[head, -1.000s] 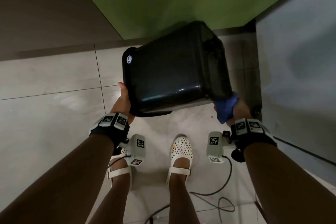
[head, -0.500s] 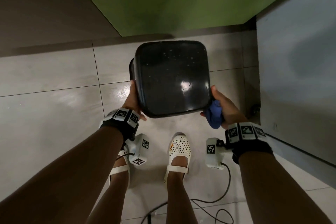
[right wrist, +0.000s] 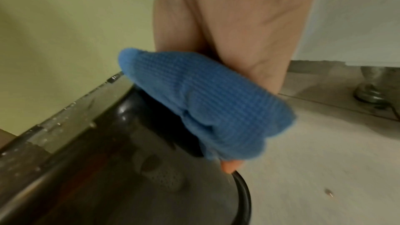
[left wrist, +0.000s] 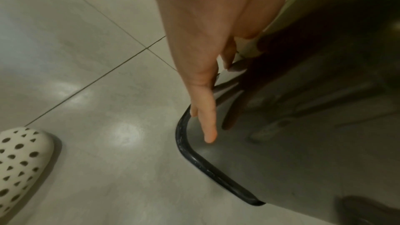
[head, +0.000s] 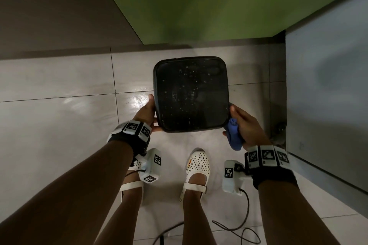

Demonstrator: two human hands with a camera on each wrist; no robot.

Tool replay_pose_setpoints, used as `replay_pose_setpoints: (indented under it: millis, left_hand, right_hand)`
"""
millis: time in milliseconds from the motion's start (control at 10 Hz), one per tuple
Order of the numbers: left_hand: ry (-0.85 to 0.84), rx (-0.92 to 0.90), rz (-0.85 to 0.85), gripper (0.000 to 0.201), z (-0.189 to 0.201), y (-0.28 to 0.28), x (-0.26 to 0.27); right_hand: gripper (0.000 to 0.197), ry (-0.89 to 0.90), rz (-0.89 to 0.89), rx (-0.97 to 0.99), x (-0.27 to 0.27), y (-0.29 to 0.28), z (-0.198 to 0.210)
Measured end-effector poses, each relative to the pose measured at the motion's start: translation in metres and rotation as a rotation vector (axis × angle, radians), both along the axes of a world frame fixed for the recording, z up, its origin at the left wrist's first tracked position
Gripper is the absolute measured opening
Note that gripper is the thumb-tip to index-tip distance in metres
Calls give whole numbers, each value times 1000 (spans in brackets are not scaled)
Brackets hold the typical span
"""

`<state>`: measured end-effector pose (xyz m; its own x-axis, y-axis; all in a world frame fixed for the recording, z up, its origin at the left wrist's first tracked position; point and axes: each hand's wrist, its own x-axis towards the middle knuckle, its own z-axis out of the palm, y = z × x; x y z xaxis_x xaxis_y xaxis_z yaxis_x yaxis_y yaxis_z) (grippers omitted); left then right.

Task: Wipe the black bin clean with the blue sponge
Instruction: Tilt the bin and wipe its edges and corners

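Note:
The black bin (head: 191, 93) is upside down over the tiled floor, its speckled base facing me. It is held between both hands. My left hand (head: 146, 113) presses its left side with straight fingers (left wrist: 205, 91) that reach the rim of the bin (left wrist: 303, 126). My right hand (head: 245, 123) grips the blue sponge (head: 234, 135) and presses it against the bin's right side. In the right wrist view the sponge (right wrist: 205, 105) lies bunched between the palm (right wrist: 238, 23) and the glossy bin wall (right wrist: 108, 177). I cannot tell whether the rim touches the floor.
A green wall (head: 199, 6) stands straight ahead. A grey panel (head: 326, 105) closes the right side, with a metal foot (right wrist: 372, 91) at its base. My white perforated shoes (head: 197, 165) stand just behind the bin, and cables (head: 239, 230) trail on the floor.
The bin was lying tilted with its side toward me; it has turned upside down and moved slightly away. Both hands shifted to its sides, the sponge still in the right.

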<state>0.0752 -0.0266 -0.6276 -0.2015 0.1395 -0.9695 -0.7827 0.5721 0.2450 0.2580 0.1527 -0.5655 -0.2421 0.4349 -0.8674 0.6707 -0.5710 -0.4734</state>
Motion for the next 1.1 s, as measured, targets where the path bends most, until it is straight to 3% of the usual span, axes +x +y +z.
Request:
replay_pose_setpoints:
  millis: [100,200,300,400,600,700,800,900,1100]
  left_hand:
    - [162,54,-199,64,37,5,-11]
    - [251,148,-221,56,58,16,-23]
    - [437,198,-412,55,72,26,-31]
    - [524,200,-431,54,72,35,-34]
    - [640,271,-372,48,56,46,-34]
    - [674,314,-354,44,51,48,-33]
    - [596,307,-276,42,48,51,-35]
    - [599,278,-207,41,45,57,-39]
    - [791,337,-303,38,39,56,-37]
  right_hand:
    - [12,-95,233,290,-8,11,13]
    - [31,-193,370,758,-34,17,39]
    - [34,70,379,918,-85,3,58]
    - [50,186,697,964,-131,-17,44]
    - [85,-25,1232,765,-148,-17,26]
    - [107,-13,1356,743,-149,-8,30]
    - [111,23,1406,797,-151,-5,29]
    - [92,116,1349,867,-154,-5,25]
    - [54,146,1261,1104,-151,-23,6]
